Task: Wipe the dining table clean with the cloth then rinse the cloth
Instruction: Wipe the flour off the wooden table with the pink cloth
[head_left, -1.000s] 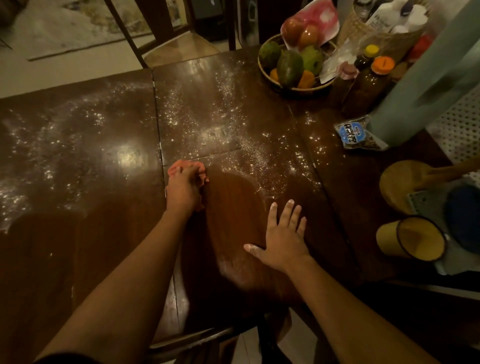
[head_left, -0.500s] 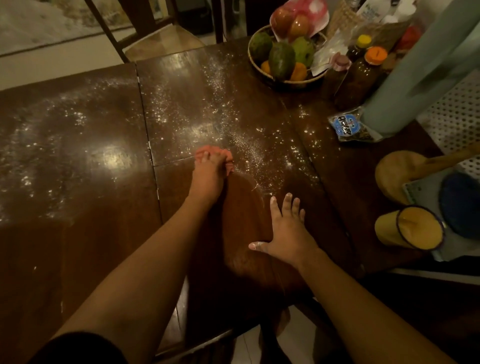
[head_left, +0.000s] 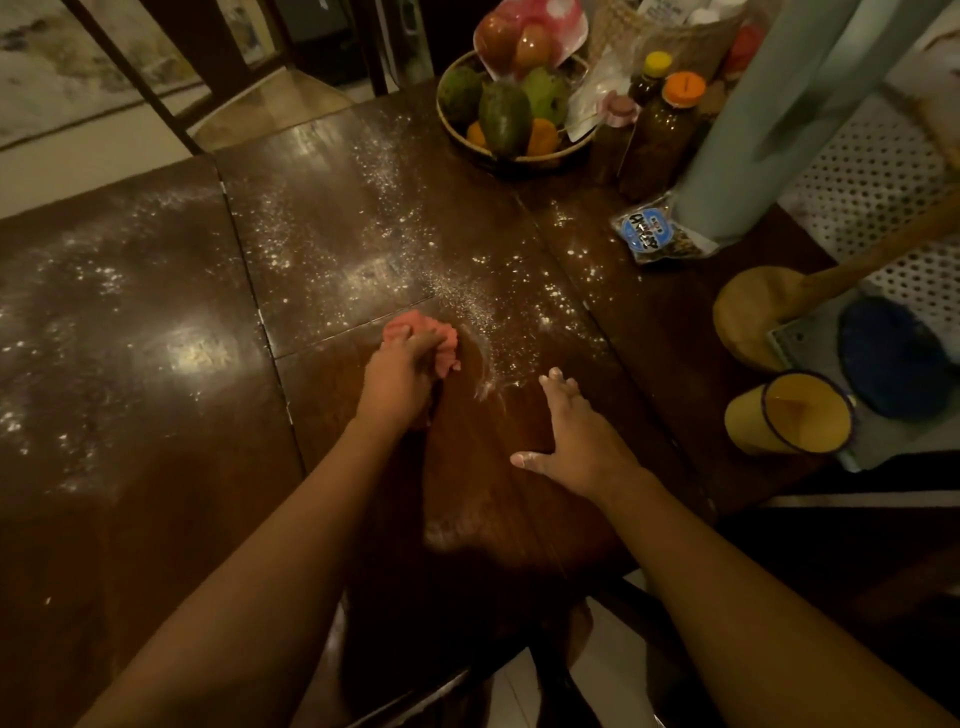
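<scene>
Pink cloth (head_left: 442, 347), bunched tight in the left hand (head_left: 397, 376), presses the wooden counter (head_left: 156, 519) at the edge of the white powder (head_left: 470, 299), probably to sweep it. The right hand (head_left: 576, 441) lies flat and splayed, likely bracing. Beyond, a fruit basket (head_left: 519, 160) stands apart.

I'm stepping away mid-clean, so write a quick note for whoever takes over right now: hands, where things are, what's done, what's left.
Left hand grips the bunched cloth, pressed on the table near its middle.
Right hand lies flat and open on the table, just right of the cloth, holding nothing.
Done: the near strip in front of the person looks wiped.
Left: white powder covers the far middle, the left panel and the patch toward the packet. Wipe those, then rinse the cloth.
</scene>
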